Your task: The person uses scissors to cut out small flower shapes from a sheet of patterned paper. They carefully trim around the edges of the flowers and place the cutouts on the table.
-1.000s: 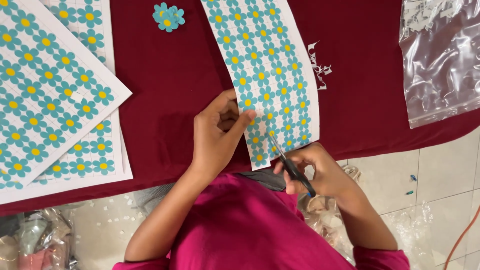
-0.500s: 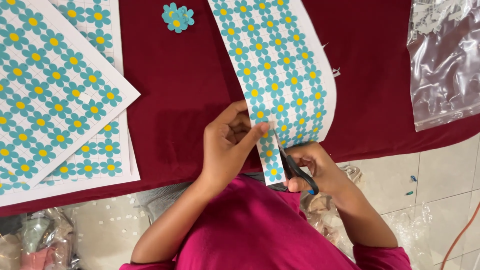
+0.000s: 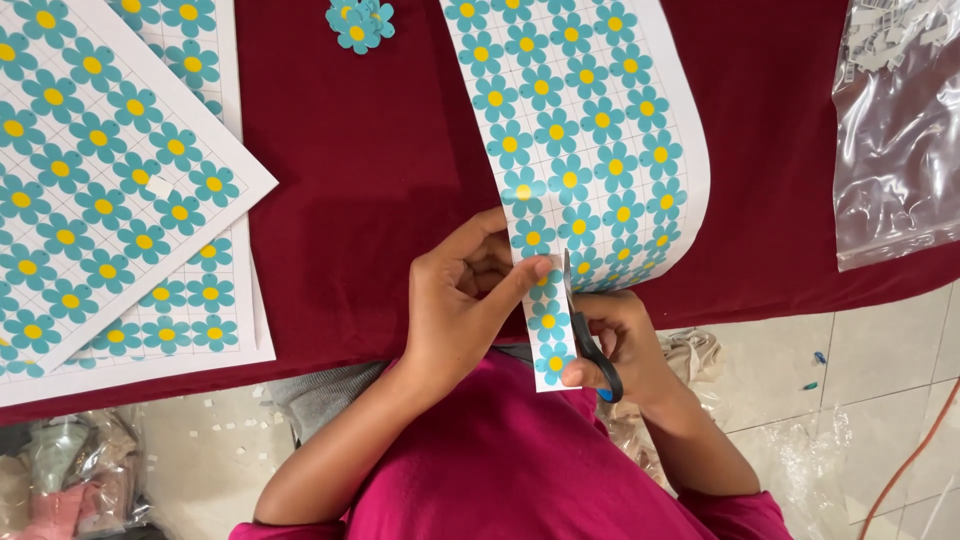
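Left hand (image 3: 465, 300) pinches the flower-print paper sheet (image 3: 575, 140), thumb pressed on a narrow strip just left of the cut. Right hand (image 3: 620, 345), touching that strip, grips black scissors (image 3: 585, 330), blades pointing up into the sheet above the maroon surface (image 3: 370, 170).

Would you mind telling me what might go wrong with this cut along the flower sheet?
The left hand pinches the narrow strip with its thumb right beside the scissors that the right hand holds, so the blade might nick it. The cut runs close between flower columns on the flower sheet; a small drift could clip petals. The strip's free end hangs unsupported and may tear.
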